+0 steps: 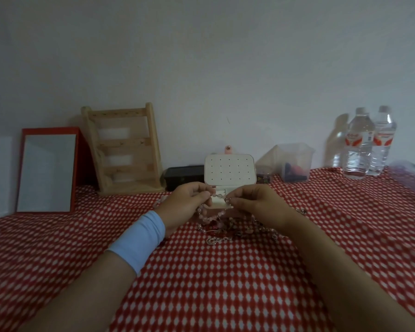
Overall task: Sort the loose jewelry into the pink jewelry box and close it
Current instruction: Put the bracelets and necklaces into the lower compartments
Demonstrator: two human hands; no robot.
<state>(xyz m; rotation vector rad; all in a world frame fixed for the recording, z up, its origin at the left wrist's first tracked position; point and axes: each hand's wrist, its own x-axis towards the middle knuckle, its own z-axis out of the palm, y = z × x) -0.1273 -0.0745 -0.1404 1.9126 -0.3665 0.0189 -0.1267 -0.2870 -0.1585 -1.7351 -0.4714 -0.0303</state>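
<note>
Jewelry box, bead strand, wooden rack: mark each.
pink jewelry box (229,171), head view, on the open lid's perforated inner panel.
bead strand (218,195), head view, on its uppermost beads.
wooden rack (126,141), head view, on a middle slat.

Both forearms are reaching forward and converging, so the hands are sitting close together with fingertips nearly meeting. The left hand (183,207), a pale blue band (141,238) circling its wrist, is pinching a beaded strand (218,194). The right hand (254,203), fingers curled, is seemingly pinching the strand's other end.
</note>
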